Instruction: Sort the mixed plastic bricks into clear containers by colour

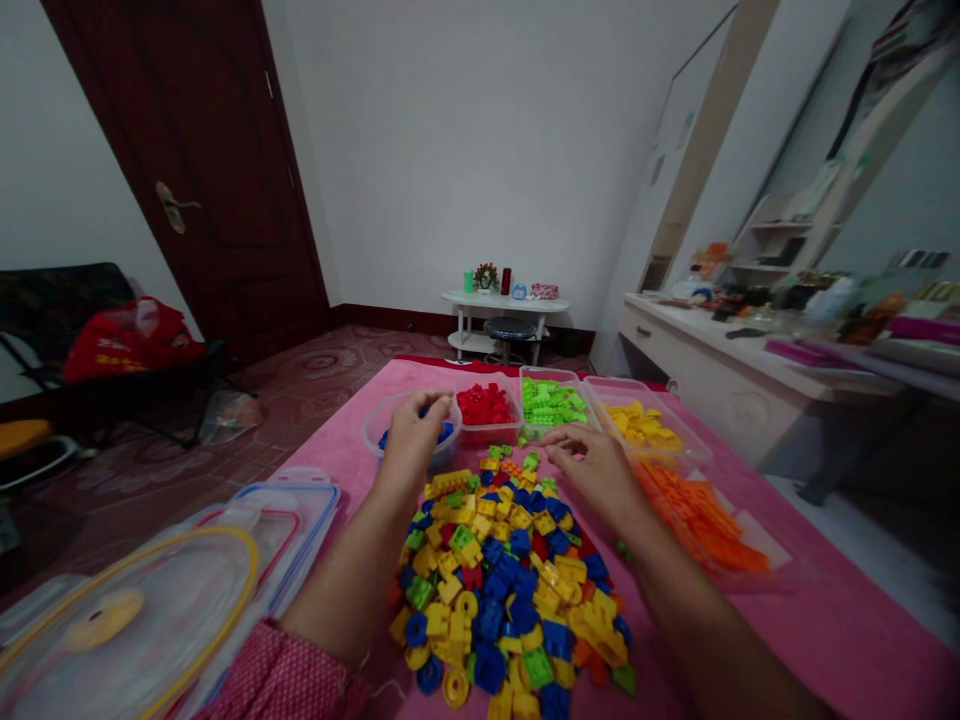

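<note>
A heap of mixed plastic bricks (pixel 510 580) in yellow, blue, red, green and orange lies on a pink cloth (pixel 825 620). My left hand (pixel 412 435) reaches over the round tub of blue bricks (pixel 379 425), fingers curled downward; what they hold is hidden. My right hand (pixel 592 465) hovers at the far edge of the heap, fingers bent in a pinch just before the green tub. Behind the heap stand tubs of red bricks (pixel 486 405), green bricks (pixel 551 402) and yellow bricks (pixel 641 422). A tray of orange bricks (pixel 697 520) lies to the right.
Clear container lids (pixel 150 600) with yellow, red and blue rims are stacked at the near left. A white dresser (pixel 720 360) with clutter stands on the right, a small white table (pixel 502 305) at the far wall, a dark door (pixel 217 170) at the left.
</note>
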`<move>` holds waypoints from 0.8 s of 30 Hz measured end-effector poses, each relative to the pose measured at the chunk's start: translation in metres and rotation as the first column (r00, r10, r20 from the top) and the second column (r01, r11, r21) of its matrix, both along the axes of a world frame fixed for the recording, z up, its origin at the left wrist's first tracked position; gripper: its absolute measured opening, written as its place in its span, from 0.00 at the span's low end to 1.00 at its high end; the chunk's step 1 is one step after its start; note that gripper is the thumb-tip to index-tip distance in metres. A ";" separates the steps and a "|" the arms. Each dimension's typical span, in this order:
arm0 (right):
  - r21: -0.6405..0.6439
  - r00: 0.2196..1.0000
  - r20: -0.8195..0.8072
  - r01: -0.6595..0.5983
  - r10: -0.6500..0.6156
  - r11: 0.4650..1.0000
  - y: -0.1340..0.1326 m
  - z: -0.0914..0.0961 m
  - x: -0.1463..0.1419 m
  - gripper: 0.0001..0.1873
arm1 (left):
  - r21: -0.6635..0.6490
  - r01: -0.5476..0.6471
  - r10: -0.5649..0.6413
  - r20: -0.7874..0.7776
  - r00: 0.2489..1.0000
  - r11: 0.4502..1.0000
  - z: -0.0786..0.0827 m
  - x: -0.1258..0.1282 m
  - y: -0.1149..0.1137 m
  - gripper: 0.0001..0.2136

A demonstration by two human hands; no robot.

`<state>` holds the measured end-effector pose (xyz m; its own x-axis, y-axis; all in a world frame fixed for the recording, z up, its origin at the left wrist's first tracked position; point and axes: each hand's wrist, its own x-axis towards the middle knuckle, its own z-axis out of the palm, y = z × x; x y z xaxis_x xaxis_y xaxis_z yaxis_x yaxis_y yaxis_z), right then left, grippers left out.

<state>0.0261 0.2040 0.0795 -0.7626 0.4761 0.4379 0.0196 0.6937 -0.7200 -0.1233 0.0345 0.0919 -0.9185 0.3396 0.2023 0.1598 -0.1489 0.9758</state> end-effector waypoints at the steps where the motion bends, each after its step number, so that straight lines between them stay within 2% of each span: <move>1: 0.005 1.000 0.027 0.015 -0.015 1.000 0.003 -0.002 0.000 0.09 | -0.094 -0.115 0.099 -0.162 0.982 0.989 0.000 -0.006 -0.004 0.13; 2: 0.013 0.998 0.059 0.025 -0.026 1.000 0.005 -0.004 0.000 0.09 | -0.182 -0.212 0.149 -0.306 0.940 0.960 -0.001 -0.011 -0.008 0.13; 4: 0.027 0.990 0.142 0.009 -0.013 1.000 0.007 -0.005 0.000 0.10 | -0.304 -0.337 0.148 -0.508 0.849 0.891 -0.004 -0.016 -0.013 0.13; 6: 0.036 0.970 0.237 -0.059 0.049 0.998 0.006 -0.004 0.001 0.11 | -0.361 -0.379 0.091 -0.611 0.787 0.852 -0.008 -0.015 -0.012 0.12; 8: 0.060 0.932 0.336 -0.164 0.135 0.985 0.002 -0.002 0.004 0.12 | -0.362 -0.376 0.044 -0.669 0.742 0.853 -0.009 -0.008 -0.008 0.10; 11: 0.156 0.866 0.462 -0.290 0.190 0.944 -0.007 -0.003 0.009 0.20 | -0.358 -0.288 -0.052 -0.702 0.710 0.888 -0.010 0.006 0.000 0.10; 13: 0.235 0.847 0.513 -0.299 0.143 0.925 -0.013 -0.006 0.011 0.25 | -0.406 -0.168 -0.170 -0.675 0.718 0.898 -0.011 0.016 0.006 0.10; 15: 0.295 0.842 0.533 -0.279 0.085 0.914 -0.017 -0.010 0.012 0.30 | -0.478 -0.044 -0.302 -0.621 0.724 0.877 -0.015 0.023 0.012 0.11; 17: 0.325 0.841 0.539 -0.264 0.051 0.908 -0.020 -0.015 0.011 0.30 | -0.557 0.039 -0.414 -0.567 0.712 0.829 -0.021 0.027 0.016 0.13; 20: 0.339 0.836 0.548 -0.258 0.034 0.905 -0.021 -0.020 0.008 0.25 | -0.689 0.126 -0.575 -0.472 0.668 0.713 -0.029 0.029 0.018 0.15; 22: 0.344 0.833 0.553 -0.241 0.012 0.908 -0.022 -0.020 0.007 0.22 | -0.740 0.171 -0.640 -0.414 0.647 0.651 -0.033 0.029 0.017 0.16; 24: 0.357 0.834 0.551 -0.212 -0.022 0.910 -0.023 -0.018 0.008 0.19 | -0.762 0.192 -0.671 -0.386 0.634 0.619 -0.034 0.029 0.014 0.16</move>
<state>0.0338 0.1805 0.0617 -0.9600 0.2682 0.0802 0.2358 0.9292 -0.2845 -0.0940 0.0487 0.0580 -0.3653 0.9090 0.2008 0.8042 0.1995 0.5599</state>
